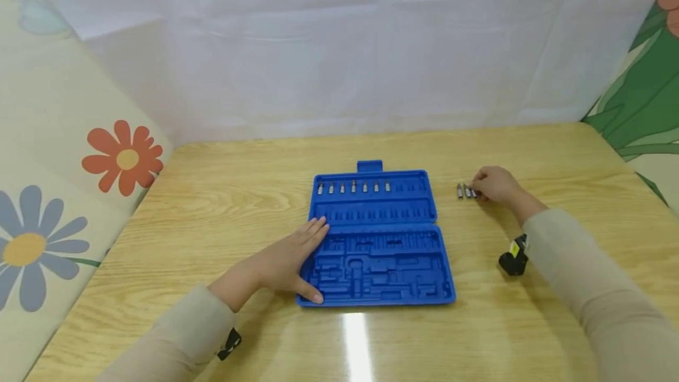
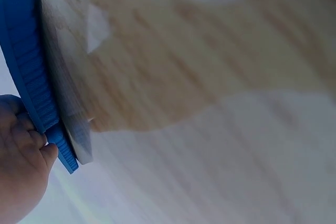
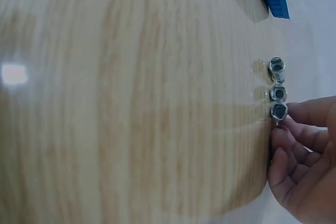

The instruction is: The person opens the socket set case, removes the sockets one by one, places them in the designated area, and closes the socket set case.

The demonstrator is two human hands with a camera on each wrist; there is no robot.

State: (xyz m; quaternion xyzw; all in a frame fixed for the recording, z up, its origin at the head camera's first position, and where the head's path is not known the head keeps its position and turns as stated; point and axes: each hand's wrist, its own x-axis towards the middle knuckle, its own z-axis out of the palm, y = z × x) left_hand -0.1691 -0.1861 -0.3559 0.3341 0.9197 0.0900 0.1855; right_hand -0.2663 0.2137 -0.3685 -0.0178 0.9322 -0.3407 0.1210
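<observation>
A blue plastic tool case (image 1: 376, 305) lies opened flat on the table. Several silver bit sockets (image 1: 353, 188) sit in the top row of its far half. My left hand (image 1: 283, 258) rests spread on the case's left edge, thumb on the near corner; the left wrist view catches this hand (image 2: 23, 156) against the blue rim. To the right of the case, three bit sockets (image 1: 460, 191) lie side by side. My right hand (image 1: 493, 184) pinches the rightmost one; in the right wrist view this bit socket (image 3: 279, 111) shows its square hole beside the fingertips.
The wooden table (image 1: 228, 193) carries the case near its middle. Behind it hangs a white cloth (image 1: 371, 63). Floral panels (image 1: 48, 134) stand at both sides. Moulded slots fill the near half of the case.
</observation>
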